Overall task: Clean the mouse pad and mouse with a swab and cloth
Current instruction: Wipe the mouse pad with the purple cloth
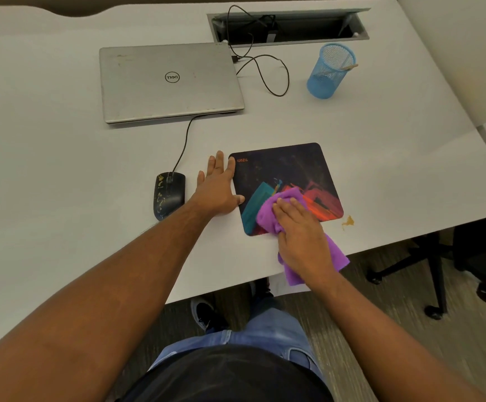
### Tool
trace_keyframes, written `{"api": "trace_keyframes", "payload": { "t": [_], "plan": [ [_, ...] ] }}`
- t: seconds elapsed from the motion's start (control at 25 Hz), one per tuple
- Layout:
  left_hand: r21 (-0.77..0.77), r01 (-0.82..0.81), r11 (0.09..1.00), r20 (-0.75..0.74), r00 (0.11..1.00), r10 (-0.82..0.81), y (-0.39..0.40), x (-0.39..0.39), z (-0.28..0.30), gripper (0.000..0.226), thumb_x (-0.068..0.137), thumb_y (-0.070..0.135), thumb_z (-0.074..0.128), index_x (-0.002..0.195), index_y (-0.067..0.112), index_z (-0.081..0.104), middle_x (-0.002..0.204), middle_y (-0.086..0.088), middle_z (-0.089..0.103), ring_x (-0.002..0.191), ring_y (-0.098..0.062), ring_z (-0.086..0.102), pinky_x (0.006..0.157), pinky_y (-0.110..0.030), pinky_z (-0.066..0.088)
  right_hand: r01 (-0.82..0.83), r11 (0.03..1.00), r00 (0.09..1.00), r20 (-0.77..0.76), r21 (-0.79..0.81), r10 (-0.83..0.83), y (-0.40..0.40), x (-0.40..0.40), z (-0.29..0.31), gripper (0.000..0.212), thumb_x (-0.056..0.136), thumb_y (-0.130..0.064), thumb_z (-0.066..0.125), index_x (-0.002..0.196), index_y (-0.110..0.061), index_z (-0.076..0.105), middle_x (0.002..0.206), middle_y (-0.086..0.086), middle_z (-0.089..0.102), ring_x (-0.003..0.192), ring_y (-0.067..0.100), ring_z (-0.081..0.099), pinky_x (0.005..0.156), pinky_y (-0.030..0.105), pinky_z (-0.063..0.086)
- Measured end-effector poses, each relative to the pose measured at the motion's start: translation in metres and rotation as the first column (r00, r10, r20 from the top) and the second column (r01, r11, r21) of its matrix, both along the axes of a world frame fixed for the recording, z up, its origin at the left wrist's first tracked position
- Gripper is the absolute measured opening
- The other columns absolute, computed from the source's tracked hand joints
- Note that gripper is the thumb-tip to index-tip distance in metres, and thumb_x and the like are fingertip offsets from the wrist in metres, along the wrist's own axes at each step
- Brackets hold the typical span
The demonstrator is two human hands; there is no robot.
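Note:
A dark mouse pad [288,169] with red and teal patches lies near the table's front edge. My right hand [299,227] presses a purple cloth [273,210] onto the pad's near part; the cloth's tail hangs over the table edge. My left hand [218,188] lies flat and spread on the table, thumb and forefinger touching the pad's left edge. A black wired mouse [168,194] smeared with yellowish marks sits just left of that hand. A swab stick [349,66] leans in the blue mesh cup [327,74] at the back right.
A closed silver laptop [169,81] lies at the back, with its cable looping to an open cable hatch [291,26]. A yellowish stain [348,221] marks the table right of the pad. An office chair base [439,271] stands on the floor at right.

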State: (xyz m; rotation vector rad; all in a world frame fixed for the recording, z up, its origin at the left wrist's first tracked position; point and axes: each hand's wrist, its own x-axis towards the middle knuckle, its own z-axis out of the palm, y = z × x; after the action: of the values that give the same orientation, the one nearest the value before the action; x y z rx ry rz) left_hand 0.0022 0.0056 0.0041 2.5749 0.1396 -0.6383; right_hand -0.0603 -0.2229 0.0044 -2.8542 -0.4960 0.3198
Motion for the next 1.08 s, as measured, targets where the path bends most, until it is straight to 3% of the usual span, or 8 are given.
{"api": "trace_keyframes", "payload": {
  "t": [0.16, 0.32, 0.4, 0.48, 0.72, 0.88, 0.96, 1.08],
  "plan": [
    [0.001, 0.001, 1.0, -0.003, 1.0, -0.001, -0.001, 0.0, 0.002, 0.1, 0.094, 0.042, 0.063, 0.158, 0.022, -0.011, 0.162, -0.006, -0.026, 0.149, -0.025, -0.022, 0.119, -0.048, -0.005, 0.102, 0.994, 0.994, -0.037, 0.036, -0.101, -0.002, 0.005, 0.003, 0.061, 0.105, -0.019, 0.05, 0.161, -0.016, 0.024, 0.168, -0.001, 0.022, 0.157, 0.017, 0.015, 0.129, 0.036, 0.01],
    [-0.003, 0.002, 1.0, -0.016, 1.0, -0.002, 0.001, 0.001, 0.005, 0.099, 0.094, 0.039, 0.064, 0.158, 0.022, -0.011, 0.162, -0.006, -0.026, 0.149, -0.025, -0.022, 0.12, -0.048, -0.004, -0.157, 0.986, 0.979, -0.12, 0.061, 0.164, 0.038, -0.051, -0.003, 0.065, 0.107, -0.026, 0.042, 0.159, -0.03, 0.003, 0.163, -0.016, -0.007, 0.151, 0.003, -0.015, 0.12, 0.028, -0.015],
    [-0.006, 0.0, 1.0, -0.019, 1.0, 0.0, 0.001, 0.001, 0.005, 0.099, 0.094, 0.038, 0.064, 0.158, 0.022, -0.011, 0.162, -0.005, -0.026, 0.149, -0.025, -0.022, 0.12, -0.047, -0.004, -0.267, 0.963, 0.95, -0.158, 0.04, 0.269, 0.035, -0.046, -0.007, 0.065, 0.108, -0.03, 0.038, 0.157, -0.034, -0.004, 0.16, -0.019, -0.015, 0.147, 0.001, -0.021, 0.118, 0.029, -0.019],
    [0.0, -0.004, 1.0, -0.024, 1.0, 0.004, 0.0, 0.002, 0.005, 0.1, 0.094, 0.038, 0.064, 0.158, 0.022, -0.011, 0.162, -0.005, -0.026, 0.149, -0.025, -0.022, 0.12, -0.047, -0.004, -0.273, 0.962, 0.952, -0.138, 0.021, 0.274, 0.018, -0.032, -0.006, 0.063, 0.108, -0.03, 0.036, 0.159, -0.032, 0.001, 0.161, -0.018, -0.013, 0.148, 0.001, -0.016, 0.119, 0.027, -0.016],
    [0.015, -0.02, 1.0, -0.028, 0.999, 0.021, -0.002, 0.003, 0.002, 0.102, 0.092, 0.041, 0.066, 0.158, 0.022, -0.01, 0.162, -0.005, -0.025, 0.149, -0.024, -0.022, 0.12, -0.047, -0.003, 0.07, 0.997, 0.996, -0.064, 0.02, -0.068, -0.026, -0.022, 0.003, 0.06, 0.105, -0.023, 0.049, 0.16, -0.019, 0.024, 0.167, -0.004, 0.021, 0.156, 0.014, 0.016, 0.123, 0.027, 0.002],
    [0.033, -0.021, 0.999, -0.025, 0.999, 0.022, -0.003, 0.005, 0.001, 0.102, 0.092, 0.04, 0.067, 0.158, 0.022, -0.009, 0.163, -0.005, -0.024, 0.149, -0.024, -0.02, 0.12, -0.047, -0.002, -0.2, 0.98, 0.971, -0.133, -0.011, 0.197, 0.021, -0.044, -0.002, 0.066, 0.106, -0.025, 0.043, 0.162, -0.025, 0.007, 0.17, -0.006, 0.003, 0.157, 0.013, -0.003, 0.116, 0.03, -0.02],
    [0.034, -0.022, 0.999, -0.017, 1.0, 0.022, -0.002, 0.005, 0.001, 0.102, 0.092, 0.039, 0.067, 0.158, 0.022, -0.008, 0.163, -0.005, -0.024, 0.15, -0.024, -0.02, 0.12, -0.047, -0.001, -0.317, 0.948, 0.935, -0.17, -0.017, 0.31, 0.03, -0.045, 0.0, 0.066, 0.105, -0.025, 0.043, 0.162, -0.027, 0.009, 0.171, -0.007, 0.004, 0.156, 0.011, -0.004, 0.11, 0.028, -0.025],
    [0.022, -0.022, 0.999, -0.02, 1.0, 0.023, -0.001, 0.005, 0.001, 0.103, 0.091, 0.04, 0.068, 0.158, 0.023, -0.008, 0.163, -0.004, -0.023, 0.15, -0.023, -0.019, 0.12, -0.047, 0.0, -0.234, 0.972, 0.966, -0.114, 0.0, 0.233, 0.005, -0.018, 0.006, 0.059, 0.106, -0.026, 0.042, 0.162, -0.026, 0.021, 0.17, -0.005, 0.019, 0.157, 0.012, 0.013, 0.117, 0.027, -0.016]
  ]
}}
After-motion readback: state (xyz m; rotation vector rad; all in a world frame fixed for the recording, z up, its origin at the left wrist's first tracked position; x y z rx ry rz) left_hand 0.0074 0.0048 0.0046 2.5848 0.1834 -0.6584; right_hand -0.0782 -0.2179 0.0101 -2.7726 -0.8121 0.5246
